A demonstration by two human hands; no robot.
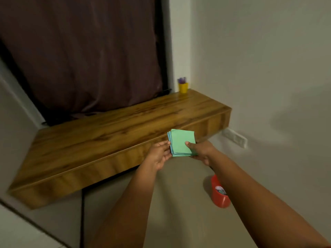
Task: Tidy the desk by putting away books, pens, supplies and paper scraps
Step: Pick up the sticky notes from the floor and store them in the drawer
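Both hands, left hand [160,154] and right hand [200,150], held a green paper stack [181,142] in their grip at the tabletop [100,133] edge, where loose sheets might slip floorward.

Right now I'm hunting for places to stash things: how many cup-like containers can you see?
2. A yellow cup stands at the desk's far corner by the wall; a red bin sits on the floor, partly hidden behind the right forearm.
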